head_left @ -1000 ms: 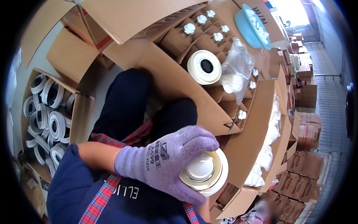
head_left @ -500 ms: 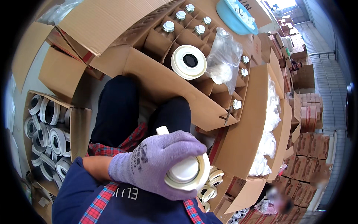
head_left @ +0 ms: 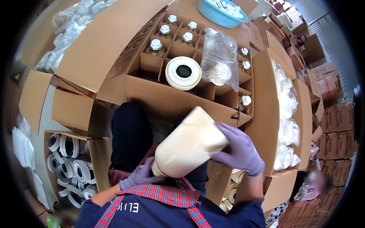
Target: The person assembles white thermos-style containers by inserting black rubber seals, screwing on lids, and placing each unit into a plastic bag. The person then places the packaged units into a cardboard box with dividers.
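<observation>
A cream-coloured plastic jug body [head_left: 188, 146] lies tilted on its side above my lap, its narrow neck toward me on the left and its broad end up and to the right. My left hand [head_left: 142, 176], in a purple-grey glove, is closed at the neck. My right hand [head_left: 242, 150], gloved alike, grips the broad end between thumb and fingers. Beyond my knees stands a divided carton [head_left: 171, 95] holding several white-capped glass bottles [head_left: 156, 47]. On its dividers rest a round cream part with a dark centre [head_left: 183, 73] and a clear plastic bag [head_left: 220, 57].
A box of white and black ring parts [head_left: 81, 171] stands at the left. To the right is a carton of white bagged items [head_left: 287, 125], with cream parts [head_left: 234, 186] below it. A blue basin [head_left: 222, 13] sits at the back; stacked cartons [head_left: 336, 129] line the far right.
The jug body has been turned from end-on, with its white cap facing up, onto its side. My right hand has come into view on its broad end. My left hand has moved down to the neck.
</observation>
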`<control>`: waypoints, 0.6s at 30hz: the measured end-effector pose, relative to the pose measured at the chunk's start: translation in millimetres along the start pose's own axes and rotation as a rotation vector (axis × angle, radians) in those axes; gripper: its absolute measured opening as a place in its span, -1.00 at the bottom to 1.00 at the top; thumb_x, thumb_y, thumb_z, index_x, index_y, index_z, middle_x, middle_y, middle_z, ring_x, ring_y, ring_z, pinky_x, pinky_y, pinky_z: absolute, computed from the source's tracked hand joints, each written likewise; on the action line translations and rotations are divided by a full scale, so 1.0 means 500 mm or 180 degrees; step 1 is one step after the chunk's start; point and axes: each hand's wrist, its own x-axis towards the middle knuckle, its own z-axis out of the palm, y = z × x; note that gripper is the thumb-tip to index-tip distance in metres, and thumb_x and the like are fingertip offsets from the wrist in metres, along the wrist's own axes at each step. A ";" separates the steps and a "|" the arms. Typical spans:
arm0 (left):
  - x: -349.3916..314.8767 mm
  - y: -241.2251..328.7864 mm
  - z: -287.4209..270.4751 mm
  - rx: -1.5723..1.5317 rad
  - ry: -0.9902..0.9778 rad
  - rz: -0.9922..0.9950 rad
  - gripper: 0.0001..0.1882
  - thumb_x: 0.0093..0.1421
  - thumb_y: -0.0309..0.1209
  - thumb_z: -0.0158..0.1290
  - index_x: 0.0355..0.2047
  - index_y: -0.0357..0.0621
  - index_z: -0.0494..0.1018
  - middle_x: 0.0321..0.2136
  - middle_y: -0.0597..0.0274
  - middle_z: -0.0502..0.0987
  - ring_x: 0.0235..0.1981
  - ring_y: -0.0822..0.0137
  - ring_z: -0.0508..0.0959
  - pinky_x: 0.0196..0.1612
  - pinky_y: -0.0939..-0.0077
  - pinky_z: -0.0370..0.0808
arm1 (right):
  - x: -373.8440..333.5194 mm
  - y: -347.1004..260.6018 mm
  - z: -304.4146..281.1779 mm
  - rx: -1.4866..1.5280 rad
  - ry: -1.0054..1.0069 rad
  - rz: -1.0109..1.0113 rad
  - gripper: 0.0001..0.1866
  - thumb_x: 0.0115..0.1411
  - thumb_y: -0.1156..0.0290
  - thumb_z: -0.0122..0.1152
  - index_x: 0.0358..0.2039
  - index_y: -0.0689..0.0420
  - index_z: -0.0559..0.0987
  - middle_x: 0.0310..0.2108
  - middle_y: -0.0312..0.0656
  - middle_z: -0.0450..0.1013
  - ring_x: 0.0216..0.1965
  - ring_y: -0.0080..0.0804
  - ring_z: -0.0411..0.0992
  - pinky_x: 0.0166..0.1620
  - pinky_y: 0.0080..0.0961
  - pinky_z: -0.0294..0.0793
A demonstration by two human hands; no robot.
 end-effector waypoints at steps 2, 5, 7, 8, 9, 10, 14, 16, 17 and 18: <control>0.024 0.094 -0.079 0.1104 -0.1161 -0.0568 -0.34 0.25 -0.05 0.17 0.22 -0.17 0.31 -0.02 -0.24 0.55 0.05 -0.14 0.54 0.16 0.19 0.45 | 0.090 -0.039 0.038 -0.0315 -0.0068 -0.0609 -0.56 0.02 0.20 0.43 -0.12 0.13 0.58 -0.08 -0.15 0.53 -0.11 -0.10 0.53 -0.06 -0.22 0.54; 0.080 0.273 -0.210 0.2080 -0.0712 -0.0110 -0.48 0.20 -0.03 0.18 -0.08 -0.27 0.56 -0.23 -0.19 0.63 -0.12 -0.15 0.62 0.00 0.23 0.53 | 0.175 -0.030 0.146 -0.0488 -0.1118 -0.0618 -0.63 0.11 0.17 0.31 -0.16 0.15 0.63 -0.19 -0.07 0.56 -0.17 0.00 0.54 -0.05 -0.23 0.54; 0.188 0.287 -0.256 0.0890 0.1959 0.0872 -0.53 0.14 -0.11 0.23 -0.14 -0.29 0.59 -0.20 -0.15 0.62 -0.15 -0.06 0.63 -0.08 0.25 0.55 | 0.195 -0.030 0.123 -0.0570 -0.1333 -0.0660 -0.62 0.11 0.21 0.31 -0.13 0.19 0.63 -0.18 -0.02 0.57 -0.14 0.00 0.53 0.00 -0.21 0.52; 0.273 0.307 -0.277 0.1833 0.2675 0.1924 -0.51 0.12 -0.14 0.26 -0.11 -0.32 0.56 -0.16 -0.13 0.60 -0.11 -0.04 0.60 -0.05 0.18 0.52 | 0.186 -0.003 0.107 0.0009 -0.1034 -0.0950 -0.63 0.12 0.21 0.29 -0.14 0.18 0.65 -0.22 -0.02 0.57 -0.16 -0.02 0.53 -0.01 -0.22 0.51; 0.357 0.323 -0.292 0.2975 0.2818 0.1912 -0.39 0.13 -0.05 0.24 -0.02 -0.34 0.51 -0.02 -0.16 0.54 0.05 -0.08 0.51 0.14 0.12 0.41 | 0.166 0.038 0.087 0.0586 -0.0770 -0.1236 -0.64 0.14 0.21 0.28 -0.14 0.16 0.66 -0.26 -0.02 0.58 -0.17 -0.03 0.53 -0.02 -0.22 0.50; 0.434 0.300 -0.302 0.3221 0.2725 0.1365 -0.17 0.10 0.16 0.19 0.12 -0.32 0.39 0.12 -0.21 0.41 0.22 -0.18 0.32 0.31 -0.06 0.16 | 0.159 0.056 0.065 0.1353 -0.0899 -0.1267 -0.66 0.18 0.25 0.29 -0.10 0.18 0.65 -0.20 -0.03 0.57 -0.12 -0.05 0.52 0.05 -0.25 0.47; 0.621 0.280 -0.259 0.3028 0.1838 0.0000 0.11 -0.20 0.34 0.28 0.19 -0.23 0.34 0.22 -0.14 0.28 0.34 -0.15 0.12 0.36 -0.21 -0.07 | 0.096 0.152 0.113 0.1551 0.0651 -0.0402 -0.58 0.24 0.25 0.29 0.02 0.24 0.59 -0.02 0.07 0.54 0.08 -0.01 0.47 0.18 -0.27 0.42; 0.607 0.285 -0.233 0.3021 0.2163 0.0802 -0.02 -0.26 0.17 0.38 0.08 -0.20 0.40 0.13 -0.07 0.36 0.28 -0.08 0.20 0.39 -0.14 -0.11 | 0.101 0.177 0.134 0.1957 0.1146 0.0490 -0.58 0.27 0.27 0.27 0.05 0.27 0.56 0.04 0.06 0.52 0.11 -0.10 0.48 0.18 -0.30 0.42; 0.589 0.299 -0.216 0.2604 0.2166 0.0979 -0.18 -0.23 -0.08 0.46 -0.01 -0.21 0.39 -0.02 0.01 0.45 0.14 0.06 0.39 0.29 0.02 0.19 | 0.111 0.192 0.158 0.2299 0.1398 0.0870 -0.57 0.28 0.28 0.26 0.08 0.28 0.55 0.06 0.06 0.52 0.13 -0.14 0.48 0.18 -0.32 0.42; 0.574 0.311 -0.214 0.1445 0.1969 0.0960 -0.25 -0.22 -0.23 0.46 -0.03 -0.20 0.38 -0.09 0.06 0.46 0.03 0.14 0.45 0.17 0.17 0.32 | 0.133 0.212 0.180 0.2492 0.1709 0.0719 -0.50 0.34 0.24 0.21 0.19 0.27 0.46 0.13 -0.01 0.48 0.18 -0.22 0.43 0.20 -0.37 0.39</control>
